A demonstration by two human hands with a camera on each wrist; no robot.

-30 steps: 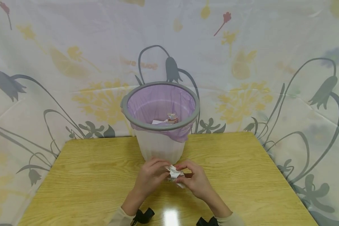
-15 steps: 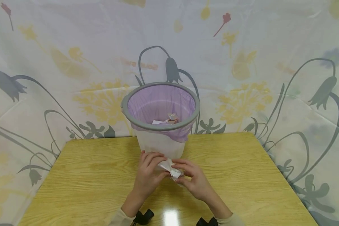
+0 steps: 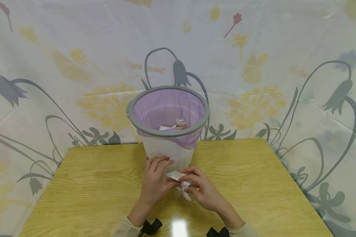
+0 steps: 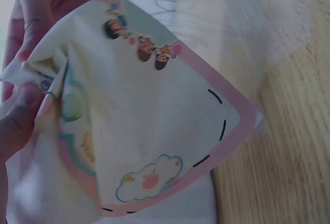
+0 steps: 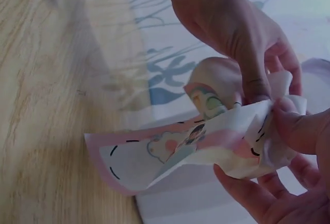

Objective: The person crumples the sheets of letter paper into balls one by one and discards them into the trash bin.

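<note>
A crumpled sheet of printed paper [image 3: 174,175] is between my hands, just in front of the white bin [image 3: 166,144]. It has a pink border, black dashes and small cartoon figures, as the left wrist view of the paper [image 4: 160,110] shows. My right hand [image 3: 206,189] pinches its bunched middle between thumb and fingers. My left hand [image 3: 154,181] has its thumb on the sheet's left part, while its upper fingers reach toward the bin wall. In the right wrist view, the left thumb [image 5: 252,74] presses against the folded paper. Some left fingertips are hidden.
The bin has a grey rim [image 3: 130,110] and a purple liner [image 3: 160,108]. Inside lie white and brown scraps [image 3: 181,124]. It stands on a wooden table [image 3: 240,171] before a flower-printed cloth [image 3: 255,49].
Half a second ago the left fingers lay over the paper; they now stand off it, toward the bin. More paper hangs below the hands. The bin has stayed put.
</note>
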